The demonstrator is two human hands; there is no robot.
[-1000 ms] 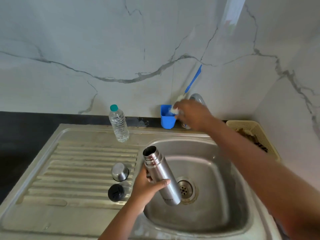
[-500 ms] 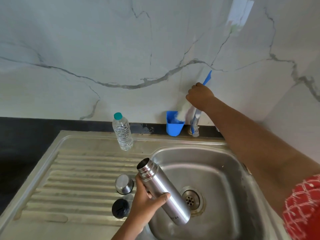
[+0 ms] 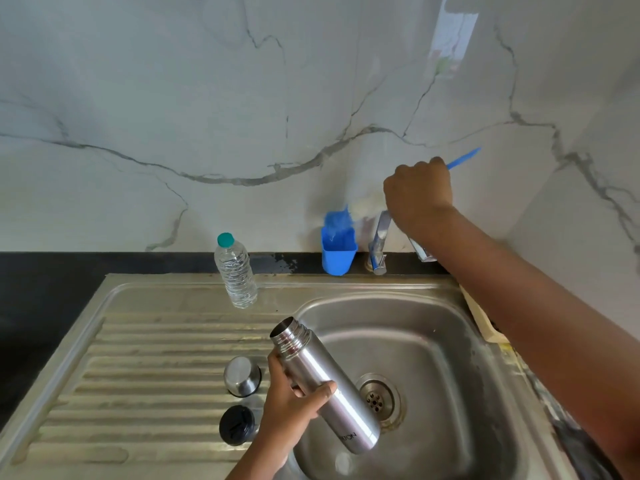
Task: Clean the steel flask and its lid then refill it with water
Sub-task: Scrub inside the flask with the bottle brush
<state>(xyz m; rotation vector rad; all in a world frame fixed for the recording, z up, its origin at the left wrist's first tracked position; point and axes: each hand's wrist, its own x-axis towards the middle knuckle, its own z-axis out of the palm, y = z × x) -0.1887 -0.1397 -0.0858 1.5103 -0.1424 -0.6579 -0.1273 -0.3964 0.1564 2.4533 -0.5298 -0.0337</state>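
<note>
My left hand [image 3: 294, 407] grips the open steel flask [image 3: 325, 386], tilted over the left edge of the sink basin [image 3: 450, 393] with its mouth up and to the left. On the ribbed drainboard [image 3: 145, 375] beside it stand the steel cap [image 3: 242, 375] and the black inner lid [image 3: 237, 425]. My right hand [image 3: 419, 192] is raised near the wall and holds a blue-handled bottle brush [image 3: 462, 158]. Its blurred white and blue bristles hang just above the blue cup [image 3: 337, 249].
A clear plastic water bottle [image 3: 235, 271] with a teal cap stands at the back of the drainboard. The steel tap [image 3: 379, 244] rises behind the basin, partly hidden by my right arm. A beige basket edge [image 3: 485, 327] shows at the right. Dark countertop lies left.
My right hand has lifted the brush up out of the blue cup and swung its handle to the right. My left hand has tipped the flask further over.
</note>
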